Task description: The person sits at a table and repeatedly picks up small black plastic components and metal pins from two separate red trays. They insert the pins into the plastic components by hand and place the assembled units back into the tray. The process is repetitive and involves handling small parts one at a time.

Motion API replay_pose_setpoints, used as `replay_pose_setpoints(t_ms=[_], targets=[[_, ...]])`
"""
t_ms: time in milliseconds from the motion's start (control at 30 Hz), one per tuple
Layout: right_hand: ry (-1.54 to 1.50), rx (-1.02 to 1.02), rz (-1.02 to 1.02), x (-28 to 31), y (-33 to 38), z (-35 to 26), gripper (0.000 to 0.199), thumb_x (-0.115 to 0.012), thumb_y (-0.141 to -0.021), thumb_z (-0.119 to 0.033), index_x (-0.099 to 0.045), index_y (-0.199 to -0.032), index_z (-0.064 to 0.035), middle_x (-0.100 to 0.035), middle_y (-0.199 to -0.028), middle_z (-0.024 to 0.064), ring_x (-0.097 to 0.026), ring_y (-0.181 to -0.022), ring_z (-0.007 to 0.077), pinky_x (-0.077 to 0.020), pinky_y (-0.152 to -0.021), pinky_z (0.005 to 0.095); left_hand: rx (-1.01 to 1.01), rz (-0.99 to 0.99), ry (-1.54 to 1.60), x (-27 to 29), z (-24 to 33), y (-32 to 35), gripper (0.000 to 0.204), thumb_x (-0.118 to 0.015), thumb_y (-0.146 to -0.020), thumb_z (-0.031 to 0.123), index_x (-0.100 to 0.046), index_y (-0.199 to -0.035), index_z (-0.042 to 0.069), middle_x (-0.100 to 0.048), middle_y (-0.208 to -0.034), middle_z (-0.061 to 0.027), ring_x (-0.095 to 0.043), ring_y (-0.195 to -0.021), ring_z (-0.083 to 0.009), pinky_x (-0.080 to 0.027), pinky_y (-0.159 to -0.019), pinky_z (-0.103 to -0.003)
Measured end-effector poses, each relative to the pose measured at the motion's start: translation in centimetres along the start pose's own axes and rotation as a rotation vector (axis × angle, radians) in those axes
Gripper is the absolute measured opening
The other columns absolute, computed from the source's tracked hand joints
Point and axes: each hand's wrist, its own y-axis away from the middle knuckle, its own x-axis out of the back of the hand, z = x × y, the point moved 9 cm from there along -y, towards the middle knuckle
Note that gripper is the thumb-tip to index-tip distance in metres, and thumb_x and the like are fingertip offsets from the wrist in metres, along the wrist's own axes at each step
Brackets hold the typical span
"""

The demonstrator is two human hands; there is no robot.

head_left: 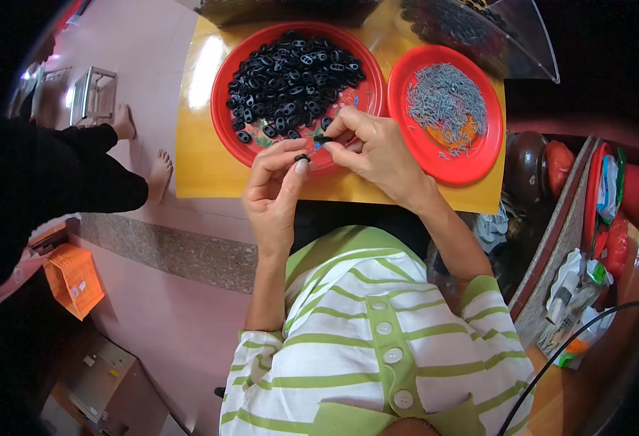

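My left hand (272, 182) pinches a small black plastic piece (302, 157) between thumb and fingertips. Close beside it, my right hand (381, 152) grips another small black piece (322, 139), and a thin light line, perhaps a metal pin, shows between the two. Both hands hover over the near edge of a red tray (218, 94) heaped with small black oval pieces (290, 76), each with holes. On the right lies a red plate (459, 176) bearing a pile of small grey metal pins or screws (446, 102).
Both dishes rest on a yellow tabletop (196, 174). A clear-sided bin (534, 36) of dark parts stands at the far right. Another person's bare feet (161, 174) and a metal stool (92, 96) are at left, above an orange bag (74, 280). Packets (566, 291) crowd the right side.
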Motion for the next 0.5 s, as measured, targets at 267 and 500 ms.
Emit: replay_pose_setpoints(t_ms=[267,500], targets=[[-0.332,-0.096,0.049,1.9,2.2,0.1,0.018,-0.063,-0.081,-0.005,-0.059,-0.097,0.003,-0.065,-0.083,0.0106,-0.065,-0.074,0.0133,-0.0525,-0.062,0.0263,-0.028,-0.081,-0.11,-2.8,-0.2,0.1,0.012,-0.059,-0.087,0.0,-0.061,-0.099,-0.003,-0.065,-0.103,-0.012,-0.06,-0.093,-0.012,-0.047,-0.084,-0.025],[-0.835,-0.265,0.075,2.2,4.4,2.8,0.02,-0.062,-0.086,-0.005,-0.062,-0.105,0.0006,-0.065,-0.091,0.0045,-0.062,-0.079,0.009,-0.0508,-0.071,0.0211,0.212,-0.024,0.095,-3.5,-2.2,-0.1,0.007,-0.06,-0.087,0.004,-0.06,-0.092,0.0,-0.067,-0.086,-0.0089,-0.061,-0.073,-0.0107,-0.049,-0.069,-0.023]])
